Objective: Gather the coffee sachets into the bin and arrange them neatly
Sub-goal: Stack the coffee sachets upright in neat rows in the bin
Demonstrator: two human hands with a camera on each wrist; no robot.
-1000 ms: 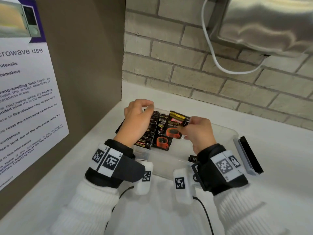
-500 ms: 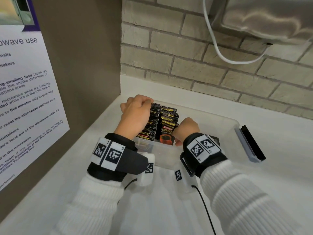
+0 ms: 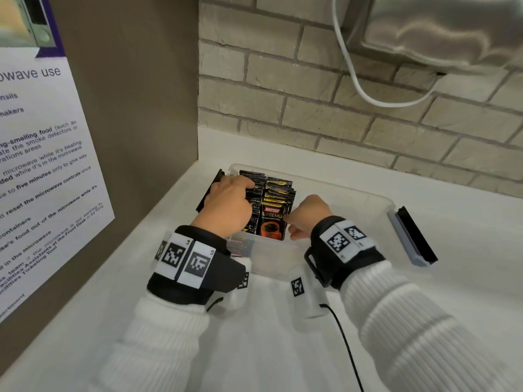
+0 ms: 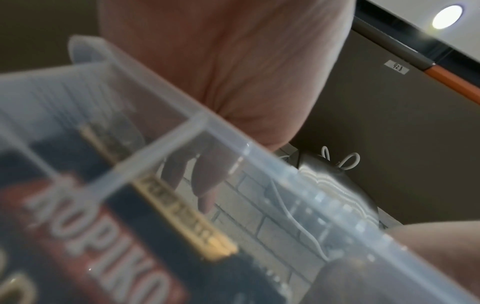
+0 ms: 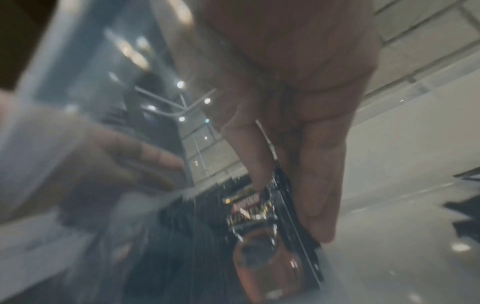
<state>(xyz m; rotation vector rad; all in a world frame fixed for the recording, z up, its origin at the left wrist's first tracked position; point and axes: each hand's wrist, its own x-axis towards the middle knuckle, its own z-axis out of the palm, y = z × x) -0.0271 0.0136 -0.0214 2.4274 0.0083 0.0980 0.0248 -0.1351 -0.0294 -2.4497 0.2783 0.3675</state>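
Coffee sachets [image 3: 271,205]: head view, black packs standing in rows at the left end of clear bin [image 3: 368,199] on white counter [image 3: 467,278]; left hand [image 3: 229,205] fingers curled over their tops, right hand [image 3: 308,216] pinching the front sachet. Left wrist view: bin wall blurred, left hand's grasp cannot be told. Right wrist view: blurred, right hand [image 5: 298,123] thumb and fingers nipping the sachet's edge.
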